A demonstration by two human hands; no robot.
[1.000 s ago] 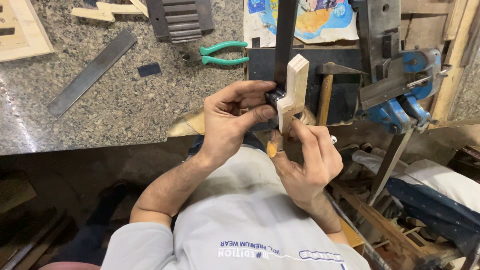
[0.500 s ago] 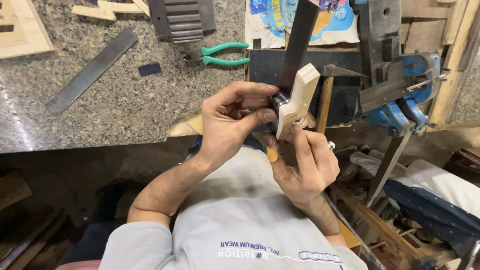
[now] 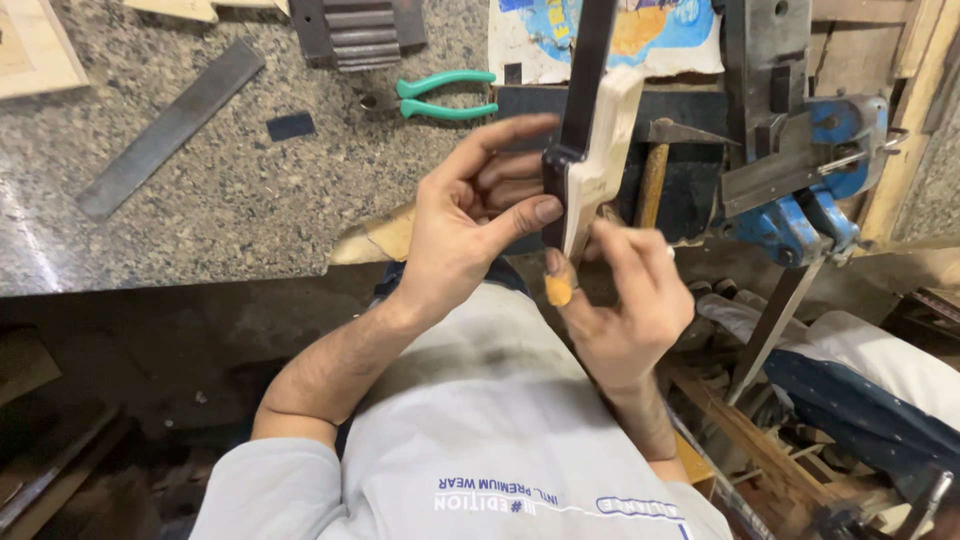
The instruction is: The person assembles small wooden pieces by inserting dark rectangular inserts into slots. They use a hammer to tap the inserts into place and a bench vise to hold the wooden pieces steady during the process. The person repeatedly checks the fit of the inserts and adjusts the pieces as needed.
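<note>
1. Left hand (image 3: 470, 225) pinches a pale wooden piece (image 3: 600, 150) together with a dark flat bar (image 3: 582, 90); its thumb presses at the lower end and the forefinger stretches up beside the bar.
2. Right hand (image 3: 625, 300) sits just below and to the right of the left hand, with its fingers curled up to the bottom edge of the wooden piece. I cannot tell whether it grips the piece or only steadies it. An orange cap or wrap (image 3: 558, 290) covers one fingertip.
3. To do this well, I judge that the bar and the wood should stay flush and pressed firmly at the lower end, so neither slips against the other, while the right hand supports from beneath.
4. Just right of the hands, a hammer with a wooden handle (image 3: 655, 170) leans upright against a dark panel.
5. Further right, a blue bench vise (image 3: 810, 190) stands well apart from the hands.
6. Above the left hand, green-handled pliers (image 3: 440, 95) lie on the granite worktop (image 3: 200, 240).
7. Further left of the pliers, a flat metal ruler (image 3: 170, 128) lies at a slant, with a small dark tile (image 3: 291, 126) between them.
8. Farthest up, a ribbed dark block (image 3: 355, 30) and a coloured paper sheet (image 3: 660, 35) rest at the worktop's back.
</note>
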